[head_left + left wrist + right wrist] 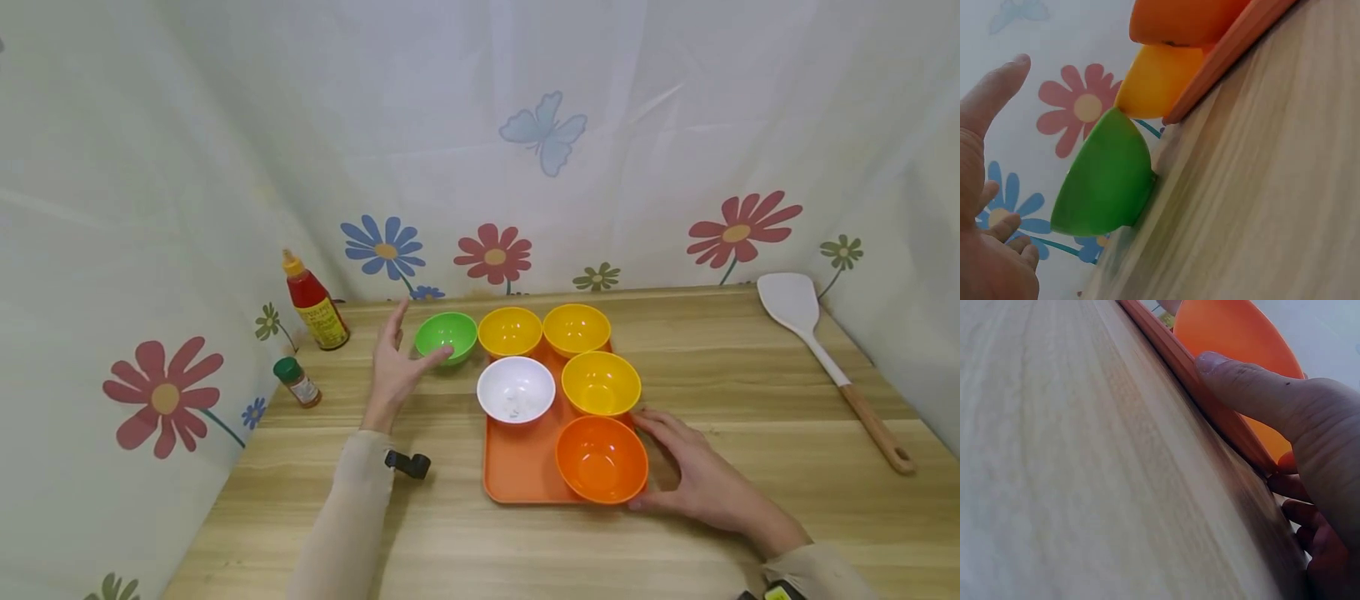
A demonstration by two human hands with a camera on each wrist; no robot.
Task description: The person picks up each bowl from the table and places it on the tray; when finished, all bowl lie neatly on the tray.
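Observation:
My left hand (pixel 392 371) is beside the small green bowl (pixel 446 337), thumb and fingers spread wide. In the left wrist view the hand stays apart from the green bowl (pixel 1107 178), which stands on the wooden table off the tray. My right hand (pixel 701 483) rests along the right edge of the orange tray (pixel 517 475), thumb and fingers spread and touching its side by the large orange bowl (pixel 602 460). Also on the tray are a white bowl (pixel 516 390) and three yellow bowls (pixel 602 383). The right fingers are partly hidden.
A red sauce bottle (pixel 317 304) and a green-capped spice jar (pixel 297 382) stand at the left. On the right lies a white spatula (pixel 821 354) with a wooden handle. A flowered curtain (pixel 547 225) hangs behind the table.

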